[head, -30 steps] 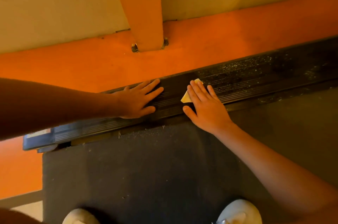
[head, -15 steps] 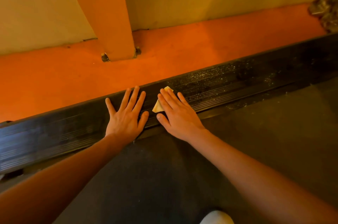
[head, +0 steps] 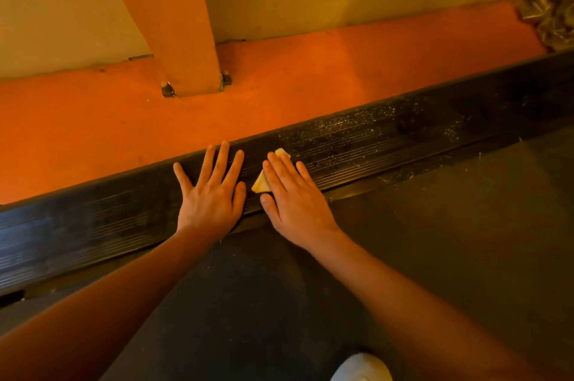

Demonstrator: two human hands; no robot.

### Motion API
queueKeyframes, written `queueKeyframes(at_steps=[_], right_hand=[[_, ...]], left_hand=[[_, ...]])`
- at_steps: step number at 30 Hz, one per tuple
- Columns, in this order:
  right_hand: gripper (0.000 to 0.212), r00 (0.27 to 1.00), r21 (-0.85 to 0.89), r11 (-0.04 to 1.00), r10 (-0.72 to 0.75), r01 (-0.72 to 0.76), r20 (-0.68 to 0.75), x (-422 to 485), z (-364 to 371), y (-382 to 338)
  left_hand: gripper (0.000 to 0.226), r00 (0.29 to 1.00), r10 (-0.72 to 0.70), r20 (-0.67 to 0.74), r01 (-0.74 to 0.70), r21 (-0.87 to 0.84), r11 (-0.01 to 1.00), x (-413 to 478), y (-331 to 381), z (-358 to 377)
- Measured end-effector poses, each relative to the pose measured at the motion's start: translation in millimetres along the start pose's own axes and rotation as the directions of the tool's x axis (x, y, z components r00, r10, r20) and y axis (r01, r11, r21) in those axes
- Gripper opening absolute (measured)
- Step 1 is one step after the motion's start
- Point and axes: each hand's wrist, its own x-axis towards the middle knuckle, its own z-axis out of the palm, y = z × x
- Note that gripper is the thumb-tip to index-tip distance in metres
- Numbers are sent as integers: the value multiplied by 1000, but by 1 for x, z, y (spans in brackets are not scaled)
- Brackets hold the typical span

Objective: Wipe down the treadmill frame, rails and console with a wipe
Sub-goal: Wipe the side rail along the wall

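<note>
While the right hand (head: 295,200) lies flat on the yellow wipe (head: 261,183), fingers straight and close together, pressing it onto the black ribbed side rail (head: 388,144), not much differs from half a second ago. Wipe is in the same spot on the rail, just right of the orange post (head: 174,38). One corner pokes out past the fingertips, another beside the thumb.

Bigger change is over the full second. The left hand (head: 211,194) reached in from the side then, fingers pointing along the rail. Now the arm comes from below and the fingers are spread, pointing across the rail toward the orange floor (head: 93,132). Palm is flat on the rail just beside the wipe, holding nothing. The view has swung too, and only one white shoe (head: 362,368) shows at the bottom edge.

Pale dust specks (head: 341,125) still cover the rail to the right of the wipe; the part left of the hands looks cleaner. My read: the person repositioned and braced, with no wiping stroke in between. The dusty right stretch is likely next. Frame and console are out of view, so most of the task looks undone.
</note>
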Motion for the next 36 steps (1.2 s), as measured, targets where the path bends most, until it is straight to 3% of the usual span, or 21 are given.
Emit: queueKeyframes(at_steps=[5, 11, 18, 24, 31, 36], right_hand=[[66, 1000, -71, 997, -26, 27, 15, 37, -17, 16], [66, 999, -16, 999, 41, -40, 5, -13, 2, 3], [68, 1000, -82, 996, 22, -22, 3, 51, -18, 7], [70, 999, -7, 999, 37, -37, 17, -13, 4, -4], [67, 1000, -71, 997, 19, -21, -16, 39, -10, 2], [69, 999, -26, 999, 34, -34, 7, -8, -1, -1]], left_hand=[[64, 1000, 3, -1, -3, 15, 1000, 2, 0, 2], [64, 1000, 17, -9, -17, 20, 1000, 2, 1, 2], [63, 1000, 14, -19, -13, 17, 1000, 2, -2, 3], [64, 1000, 20, -20, -19, 18, 1000, 2, 1, 1], [63, 1000, 20, -20, -19, 25, 1000, 2, 0, 4], [64, 1000, 11, -6, -11, 24, 1000, 1, 0, 2]])
